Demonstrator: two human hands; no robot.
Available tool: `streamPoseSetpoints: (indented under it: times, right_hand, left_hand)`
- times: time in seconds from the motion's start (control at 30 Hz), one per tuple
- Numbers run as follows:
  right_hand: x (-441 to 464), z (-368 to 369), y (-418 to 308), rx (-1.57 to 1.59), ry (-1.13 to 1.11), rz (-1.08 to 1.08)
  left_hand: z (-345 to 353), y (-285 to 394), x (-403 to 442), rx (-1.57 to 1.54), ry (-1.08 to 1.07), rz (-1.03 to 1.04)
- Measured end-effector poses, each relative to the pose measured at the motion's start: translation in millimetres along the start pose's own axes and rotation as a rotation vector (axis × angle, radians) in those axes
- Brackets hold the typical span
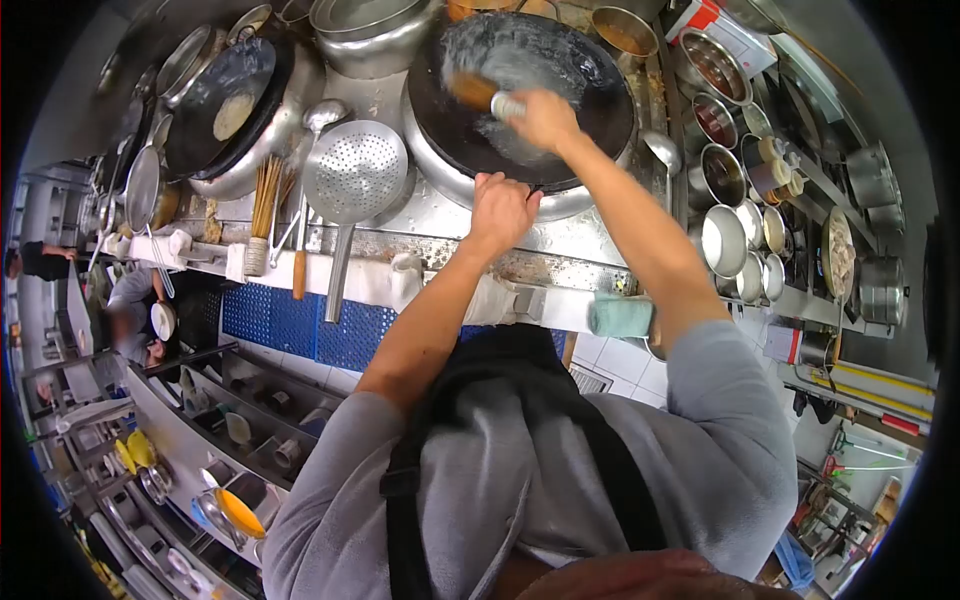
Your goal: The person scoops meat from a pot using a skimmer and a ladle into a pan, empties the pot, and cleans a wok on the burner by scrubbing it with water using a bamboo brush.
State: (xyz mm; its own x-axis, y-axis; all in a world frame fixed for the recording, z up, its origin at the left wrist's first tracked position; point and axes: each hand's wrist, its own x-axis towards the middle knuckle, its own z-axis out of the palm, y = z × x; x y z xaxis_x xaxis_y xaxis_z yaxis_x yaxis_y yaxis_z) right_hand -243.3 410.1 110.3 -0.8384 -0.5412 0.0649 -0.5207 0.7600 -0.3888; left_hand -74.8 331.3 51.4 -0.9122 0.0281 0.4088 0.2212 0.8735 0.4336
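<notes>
A large black wok [590,90] sits on the round metal burner ring, with cloudy water spread over its inside. My right hand [548,120] is closed around the pale bound handle of a bamboo wok brush [474,90]. The brush's bristles lie over the wet inside of the wok and are blurred by motion. At the wok's near edge, my left hand [500,212] is closed on the rim, its fingertips partly hidden. Left of that hand, a perforated skimmer [356,172] rests on the steel stove top beside a ladle [322,116].
A second wok [222,105] with something pale in it sits on the left burner. Another bamboo brush [266,215] stands near the front edge. Several metal bowls of sauces [722,175] and a ladle [662,152] line the right side. A green cloth [620,315] lies at the front edge.
</notes>
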Motion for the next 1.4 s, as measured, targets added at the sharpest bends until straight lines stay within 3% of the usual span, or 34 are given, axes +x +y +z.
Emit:
streamPoseSetpoints:
  times: [0.1, 0.2, 0.27, 0.43, 0.5, 0.57, 0.7, 0.77, 0.83, 0.9, 1.0, 1.03, 1.1, 1.17, 1.27, 1.4]
  right_hand:
    - [-38, 7, -4, -0.088, 0.073, -0.111]
    - [53, 29, 4, -0.053, 0.085, 0.099]
    - [88, 39, -13, 0.02, 0.242, 0.144]
    - [-23, -3, -43, 0.141, 0.042, -0.098]
    - [-73, -40, -28, 0.086, -0.147, -0.136]
    - [-114, -78, 5, -0.142, -0.13, -0.189]
    - [-84, -115, 85, -0.5, -0.114, 0.071]
    - [-13, -90, 106, -0.391, 0.071, 0.013]
    - [52, -42, 81, -0.347, 0.105, -0.05]
    - [63, -2, 32, -0.365, 0.041, 0.018]
    - [10, -21, 42, -0.248, -0.024, -0.073]
    - [-6, -50, 37, -0.286, -0.13, -0.028]
    - [1, -61, 80, -0.441, -0.137, -0.015]
    - [39, -43, 77, -0.341, 0.09, 0.033]
    - [72, 30, 19, -0.041, 0.187, 0.131]
    - [6, 23, -32, 0.176, 0.023, 0.011]
  left_hand:
    - [7, -4, 0, -0.008, 0.038, 0.014]
    - [6, -5, -3, -0.035, 0.007, -0.004]
    - [1, -2, -1, -0.033, -0.032, -0.02]
    - [-3, 3, 2, 0.03, -0.078, -0.044]
    - [12, 13, 2, 0.111, -0.026, -0.097]
    - [13, 20, 2, 0.113, -0.064, -0.121]
    - [7, 16, 1, -0.008, -0.038, -0.098]
    - [6, 14, 3, -0.034, -0.048, -0.09]
    - [11, 17, 1, -0.041, -0.033, -0.108]
    - [7, 16, 2, -0.035, 0.03, -0.096]
    - [3, 10, 2, -0.096, 0.036, -0.094]
    - [2, 8, 1, -0.114, 0.037, -0.094]
    - [5, -1, 1, -0.145, 0.035, -0.086]
    - [7, -3, 3, -0.149, 0.023, -0.09]
    - [4, 3, -1, -0.142, 0.005, -0.124]
    - [0, 4, -3, -0.134, 0.039, -0.089]
